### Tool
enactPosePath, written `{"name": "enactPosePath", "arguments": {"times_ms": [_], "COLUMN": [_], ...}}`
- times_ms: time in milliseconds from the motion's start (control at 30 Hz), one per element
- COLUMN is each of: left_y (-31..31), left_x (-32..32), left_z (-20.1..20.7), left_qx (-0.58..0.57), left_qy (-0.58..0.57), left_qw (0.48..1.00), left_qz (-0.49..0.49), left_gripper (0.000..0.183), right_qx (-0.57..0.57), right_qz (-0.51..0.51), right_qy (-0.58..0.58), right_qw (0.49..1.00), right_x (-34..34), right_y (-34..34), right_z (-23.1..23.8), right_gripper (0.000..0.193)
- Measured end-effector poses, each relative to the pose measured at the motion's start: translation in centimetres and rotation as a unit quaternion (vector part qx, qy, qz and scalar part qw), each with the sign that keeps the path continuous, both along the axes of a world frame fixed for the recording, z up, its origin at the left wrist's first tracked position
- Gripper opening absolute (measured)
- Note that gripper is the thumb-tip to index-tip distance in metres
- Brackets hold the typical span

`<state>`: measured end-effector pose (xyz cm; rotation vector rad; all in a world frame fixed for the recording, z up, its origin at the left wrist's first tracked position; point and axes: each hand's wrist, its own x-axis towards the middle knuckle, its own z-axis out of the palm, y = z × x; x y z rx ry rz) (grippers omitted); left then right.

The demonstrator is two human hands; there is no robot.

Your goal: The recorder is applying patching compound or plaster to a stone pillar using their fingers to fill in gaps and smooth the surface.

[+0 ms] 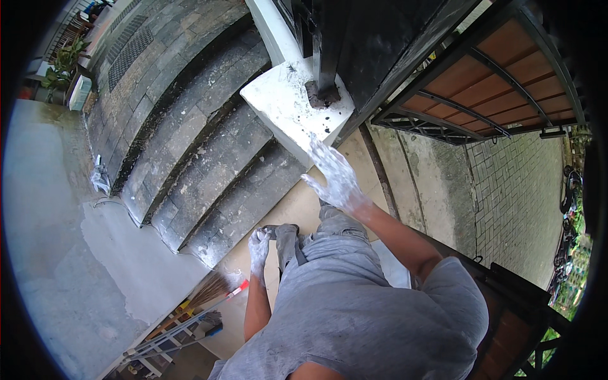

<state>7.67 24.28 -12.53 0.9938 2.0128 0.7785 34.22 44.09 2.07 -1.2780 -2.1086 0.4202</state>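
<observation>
White powder or paste coats both of my hands. My right hand point(335, 176) is open, its fingers stretched toward a white-painted block point(278, 95) at the foot of a dark metal post point(327, 50). The fingertips overlap the block's near edge in view; whether they touch it, I cannot tell. Dark specks and a brown patch around the post mark the block's top. Lower and to the left, my left hand point(258, 246) hangs beside my leg with its fingers curled closed. What it holds, if anything, is hidden.
Curved stone steps point(209, 145) rise on the left beside a grey concrete floor point(44, 209). A metal ladder point(168, 345) and a broom point(208, 288) lie at lower left. A gate with brown panels point(500, 69) stands at upper right, near brick paving point(516, 190).
</observation>
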Motion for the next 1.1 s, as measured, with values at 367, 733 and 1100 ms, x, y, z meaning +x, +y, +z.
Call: {"name": "enactPosePath", "arguments": {"times_ms": [367,733,1100], "left_y": [5.0,13.0,12.9], "left_x": [3.1,9.8,12.6], "left_z": [7.3,18.1,16.2], "left_qx": [-0.016,0.079,0.096], "left_qy": [-0.399,-0.408,-0.447], "left_qw": [0.914,0.909,0.880], "left_qz": [0.073,-0.017,0.132], "left_gripper": [0.022,0.042,0.027], "right_qx": [-0.320,-0.462,-0.454], "right_qz": [-0.143,0.092,-0.030], "right_qy": [0.333,0.376,0.540], "right_qw": [0.876,0.798,0.708], "right_x": [1.8,-1.1,0.5], "right_y": [-0.1,-3.5,-3.2], "right_z": [-1.9,1.7,0.5], "right_gripper": [0.012,0.034,0.035]}}
